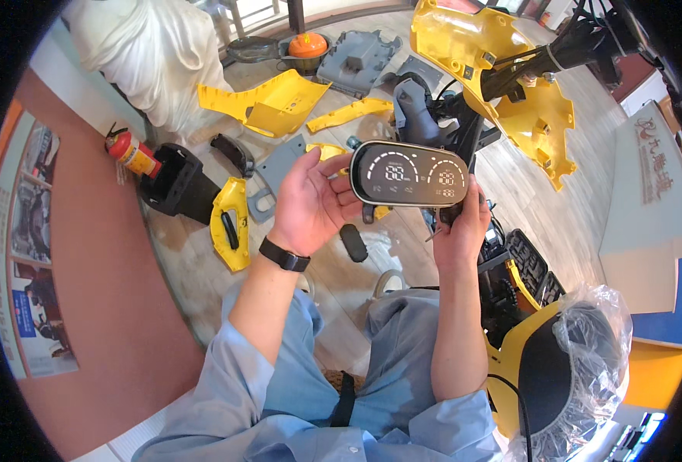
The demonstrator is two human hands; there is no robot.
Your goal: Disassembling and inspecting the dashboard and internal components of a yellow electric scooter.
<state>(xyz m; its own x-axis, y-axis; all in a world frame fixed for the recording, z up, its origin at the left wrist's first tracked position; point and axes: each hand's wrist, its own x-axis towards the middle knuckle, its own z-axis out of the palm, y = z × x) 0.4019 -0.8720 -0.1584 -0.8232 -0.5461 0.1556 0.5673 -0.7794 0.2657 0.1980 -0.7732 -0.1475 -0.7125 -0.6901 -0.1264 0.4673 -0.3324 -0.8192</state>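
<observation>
An instrument cluster [409, 175] with a black face and a silver rim is held up in front of me, its printed dials facing me. My right hand [464, 231] is closed round its lower right corner. A thin metal tip pokes out by those fingers; its kind is hidden. My left hand [314, 196] is palm up with fingers apart, right at the cluster's left edge. Whether those fingertips touch the rim I cannot tell. Small dark mounting tabs show beneath the cluster.
Yellow scooter panels [268, 104] and grey plastic parts [360, 61] lie on the floor. The stripped scooter front with yellow fairing [472, 46] stands at the right, near a plastic-wrapped seat [587, 362]. A fire extinguisher [133, 152] and an open tool case [532, 262] are nearby.
</observation>
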